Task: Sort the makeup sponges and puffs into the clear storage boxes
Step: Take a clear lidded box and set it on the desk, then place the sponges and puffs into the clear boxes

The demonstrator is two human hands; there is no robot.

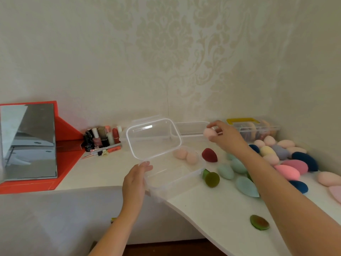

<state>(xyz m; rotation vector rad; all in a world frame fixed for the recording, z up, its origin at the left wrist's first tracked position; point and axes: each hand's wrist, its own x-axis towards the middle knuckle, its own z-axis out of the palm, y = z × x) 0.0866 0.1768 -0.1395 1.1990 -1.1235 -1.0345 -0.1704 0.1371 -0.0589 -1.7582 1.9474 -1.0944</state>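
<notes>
**White dressing table, one box open, a pink sponge held in the air**

White tabletop [212, 209] against pale damask wallpaper [166, 43] fills my feed from the head camera. At the table's front edge sits a clear storage box [175, 183], its lid [154, 139] tipped up and back toward the wall. The left hand [135, 182] grips the box at its near left corner, fingers over the rim just below the raised lid. Two pale pink sponges [186, 155] lie touching, side by side, in the box's far right corner.

The right hand [227, 137] hangs above and behind the box. It pinches a peach-pink sponge [209, 133] between thumb and fingertips, clear of the table.

Just right of the box are a burgundy sponge [209, 155] and, nearer me, an olive sponge [211, 179] lying with its flat end toward the camera. Mint-green sponges [238, 166] lie beyond them, partly under the right forearm. A heap of loose sponges [281, 152] in pink, navy, yellow and grey runs along the right wall. One green puff [259, 222] lies flat, alone, near the front edge.

Behind the open box, against the wall, stands a second clear box [191, 128]. Beside it a clear box with a yellow handle [258, 131] holds puffs; I cannot count them. At far left stands a red-framed mirror [29, 141], with a cluster of cosmetics bottles [103, 137] beside it.
</notes>
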